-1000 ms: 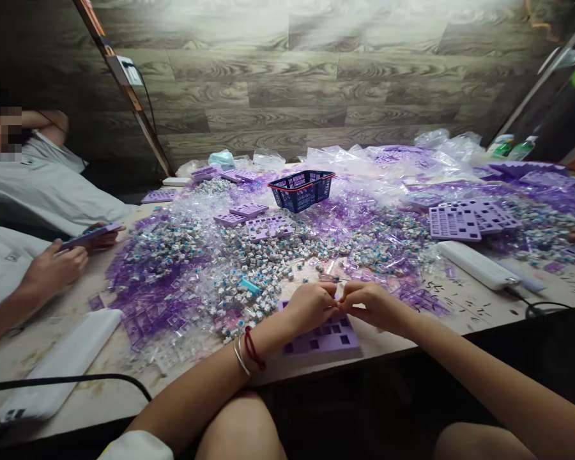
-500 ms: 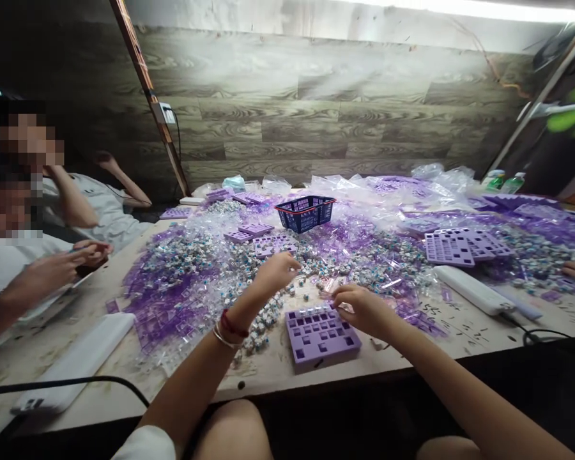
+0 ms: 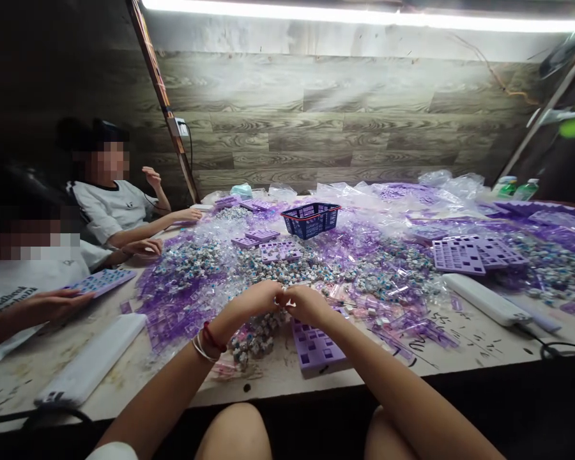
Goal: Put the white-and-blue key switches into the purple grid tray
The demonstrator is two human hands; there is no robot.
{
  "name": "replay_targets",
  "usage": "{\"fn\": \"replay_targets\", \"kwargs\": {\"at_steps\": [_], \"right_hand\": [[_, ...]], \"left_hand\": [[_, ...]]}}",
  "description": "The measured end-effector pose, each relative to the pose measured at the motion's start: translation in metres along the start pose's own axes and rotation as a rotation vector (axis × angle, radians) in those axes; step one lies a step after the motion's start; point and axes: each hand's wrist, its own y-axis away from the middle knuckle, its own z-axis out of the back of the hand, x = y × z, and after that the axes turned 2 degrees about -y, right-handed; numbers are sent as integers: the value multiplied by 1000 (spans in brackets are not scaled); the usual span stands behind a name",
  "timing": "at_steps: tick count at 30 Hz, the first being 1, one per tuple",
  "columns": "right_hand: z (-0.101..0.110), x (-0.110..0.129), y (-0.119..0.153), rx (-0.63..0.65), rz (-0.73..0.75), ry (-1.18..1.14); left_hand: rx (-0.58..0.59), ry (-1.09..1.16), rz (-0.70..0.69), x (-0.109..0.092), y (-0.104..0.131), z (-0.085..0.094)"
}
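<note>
My left hand (image 3: 263,298) and my right hand (image 3: 306,303) meet fingertip to fingertip over the pile of small white and blue parts (image 3: 259,335). Both have their fingers pressed together, and what they pinch is too small and hidden to name. Just below my right hand, a light purple tray with square holes (image 3: 319,348) lies near the table's front edge, partly covered by my right forearm. Pinkish clear pieces (image 3: 364,311) are scattered right of the hands.
A dark blue basket (image 3: 310,221) stands behind the parts. Purple trays (image 3: 476,253) lie at right beside a white power strip (image 3: 486,299); another white strip (image 3: 93,358) is at left. Two people sit at left, one holding a purple tray (image 3: 106,281). Clear bags line the back.
My right hand has moved left, off the tray, to meet my left hand. The view has shifted a little. At left, a person's hands have parted and a held tray now shows.
</note>
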Motion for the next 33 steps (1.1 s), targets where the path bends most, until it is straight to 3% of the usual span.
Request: {"fn": "replay_targets", "kwargs": {"at_steps": [3,6,11,16,23,33], "right_hand": [[3,-3,2,-51,8,-44],[13,-10,8,-132,-14,-85],[38,-23,26,-228,-52,-190],[54,-24,54,-171,63,-503],[42,-21,72,-236,182,-307],[27,-17,67,-278,115,-337]], "left_hand": [[-29,80,19,4,6,3],[-116,381,36,2,7,5],[-142,1092,46,-28,-4,-12],[-179,1420,104,-51,-3,-26],[-159,1428,92,-54,8,-31],[-119,1339,101,-48,8,-31]]}}
